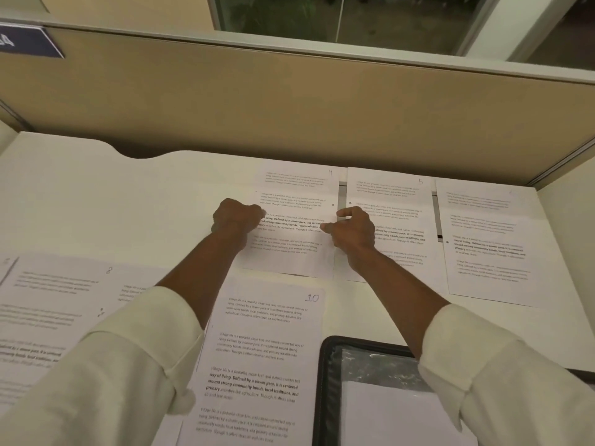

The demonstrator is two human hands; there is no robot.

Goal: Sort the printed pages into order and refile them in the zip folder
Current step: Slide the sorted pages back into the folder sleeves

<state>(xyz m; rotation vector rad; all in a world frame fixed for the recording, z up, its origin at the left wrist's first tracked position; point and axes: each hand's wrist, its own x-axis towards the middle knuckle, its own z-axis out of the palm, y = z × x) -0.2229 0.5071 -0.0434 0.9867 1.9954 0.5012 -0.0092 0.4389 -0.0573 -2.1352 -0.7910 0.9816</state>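
Several printed pages lie spread on the white desk (96,194). Both hands hold one page (289,249) at the desk's far middle: my left hand (236,218) pinches its left edge, my right hand (352,231) pinches its right edge. That page lies over another sheet marked 4 (299,177). To the right lie page 5 (391,194) and a further page (486,243). Page 10 (267,358) lies near me, page 8 (61,294) at the left. The black zip folder (328,381) lies open at the bottom right with white sheets (392,413) inside.
A tan partition wall (289,101) stands along the desk's far edge, with a window above it. A curved cutout (138,151) notches the desk's back edge. My white sleeves cover parts of pages 8 and 10 and the folder.
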